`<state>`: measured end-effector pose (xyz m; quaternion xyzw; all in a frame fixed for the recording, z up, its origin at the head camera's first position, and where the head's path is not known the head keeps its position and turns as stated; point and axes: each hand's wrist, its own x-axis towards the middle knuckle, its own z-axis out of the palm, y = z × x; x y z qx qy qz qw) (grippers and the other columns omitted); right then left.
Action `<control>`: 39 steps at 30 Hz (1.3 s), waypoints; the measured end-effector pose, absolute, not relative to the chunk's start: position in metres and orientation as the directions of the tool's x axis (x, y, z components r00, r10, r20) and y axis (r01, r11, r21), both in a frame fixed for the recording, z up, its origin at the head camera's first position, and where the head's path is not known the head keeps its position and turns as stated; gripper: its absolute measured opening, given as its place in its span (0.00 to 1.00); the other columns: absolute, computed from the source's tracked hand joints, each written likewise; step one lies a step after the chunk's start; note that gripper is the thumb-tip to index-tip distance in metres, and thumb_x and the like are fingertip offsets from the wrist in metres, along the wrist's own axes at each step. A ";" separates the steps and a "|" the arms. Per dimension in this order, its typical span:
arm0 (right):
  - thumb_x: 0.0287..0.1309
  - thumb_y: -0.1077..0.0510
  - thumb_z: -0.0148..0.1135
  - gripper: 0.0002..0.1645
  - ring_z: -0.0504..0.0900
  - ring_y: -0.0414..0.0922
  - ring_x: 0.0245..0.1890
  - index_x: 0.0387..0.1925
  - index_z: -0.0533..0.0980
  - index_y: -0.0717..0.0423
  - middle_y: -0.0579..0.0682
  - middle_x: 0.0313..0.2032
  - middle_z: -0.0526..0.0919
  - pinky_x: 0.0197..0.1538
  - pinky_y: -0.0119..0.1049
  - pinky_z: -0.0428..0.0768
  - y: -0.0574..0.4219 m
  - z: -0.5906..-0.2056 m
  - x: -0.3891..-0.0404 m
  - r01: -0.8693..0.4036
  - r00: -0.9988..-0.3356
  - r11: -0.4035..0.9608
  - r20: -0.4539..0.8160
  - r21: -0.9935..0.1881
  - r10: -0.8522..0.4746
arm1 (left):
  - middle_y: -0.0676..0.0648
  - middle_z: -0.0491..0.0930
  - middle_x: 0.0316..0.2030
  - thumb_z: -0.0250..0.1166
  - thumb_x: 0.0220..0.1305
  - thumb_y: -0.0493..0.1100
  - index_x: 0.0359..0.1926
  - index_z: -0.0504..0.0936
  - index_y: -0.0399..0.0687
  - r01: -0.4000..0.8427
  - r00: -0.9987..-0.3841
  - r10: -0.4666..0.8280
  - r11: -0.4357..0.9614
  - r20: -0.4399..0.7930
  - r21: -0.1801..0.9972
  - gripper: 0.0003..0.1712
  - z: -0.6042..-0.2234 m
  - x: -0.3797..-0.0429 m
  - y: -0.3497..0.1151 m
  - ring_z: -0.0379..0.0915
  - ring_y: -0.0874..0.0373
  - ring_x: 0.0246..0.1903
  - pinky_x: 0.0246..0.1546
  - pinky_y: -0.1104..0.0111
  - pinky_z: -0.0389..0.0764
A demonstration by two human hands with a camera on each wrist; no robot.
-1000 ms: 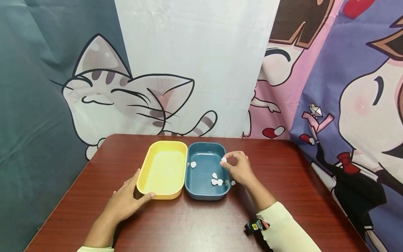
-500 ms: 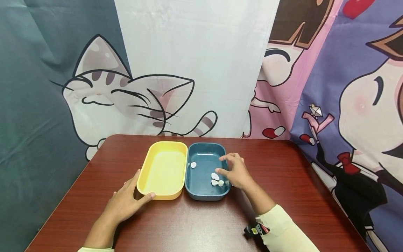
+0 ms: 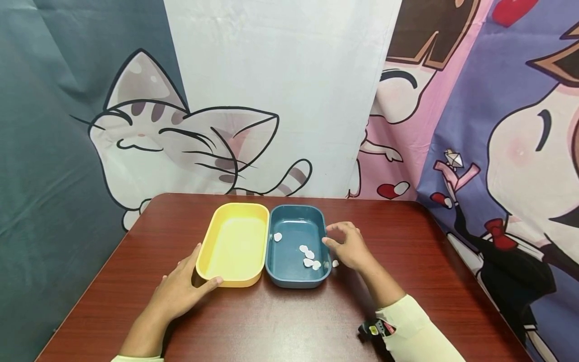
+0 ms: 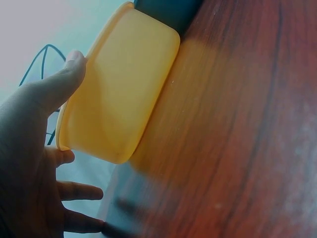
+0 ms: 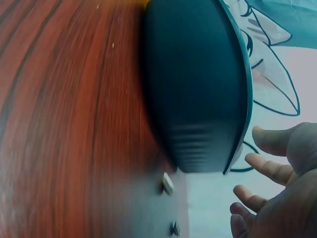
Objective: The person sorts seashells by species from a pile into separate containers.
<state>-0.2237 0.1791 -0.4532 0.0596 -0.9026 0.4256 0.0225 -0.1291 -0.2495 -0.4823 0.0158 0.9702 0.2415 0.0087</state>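
Side by side on the table stand a yellow tray (image 3: pixel 235 241) and a dark blue tray (image 3: pixel 294 279). My left hand (image 3: pixel 178 286) rests against the yellow tray's near left corner. Its thumb touches the rim, while the other fingers spread out loosely in the left wrist view. Several white pebble-like pieces lie in the blue tray, most of them grouped at its near right; one white piece (image 3: pixel 278 236) sits apart by the left wall. Just beyond the blue tray's right rim hovers my right hand (image 3: pixel 350 246), fingers parted, holding nothing visible.
On the table (image 3: pixel 262 327), right of the blue tray, lies a loose white piece (image 3: pixel 335 263); the right wrist view has a pale piece (image 5: pixel 168 183) and a smaller one (image 5: pixel 175 229) there. A printed cloth (image 3: pixel 289 100) hangs behind the table.
A second ago my right hand pinched a white piece over the blue tray's right side. It let go, another piece lies in the tray, and the hand has drawn back right. My left hand stayed still.
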 end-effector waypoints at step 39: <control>0.64 0.62 0.78 0.19 0.81 0.59 0.59 0.54 0.86 0.65 0.65 0.56 0.83 0.59 0.40 0.79 0.256 -0.508 -0.236 -0.200 -0.978 0.619 0.120 -0.759 -0.169 | 0.33 0.61 0.84 0.62 0.67 0.82 0.91 0.42 0.53 0.018 -0.999 0.032 0.876 -0.022 0.482 0.68 -0.483 -0.128 -0.249 0.62 0.25 0.79 0.65 0.14 0.59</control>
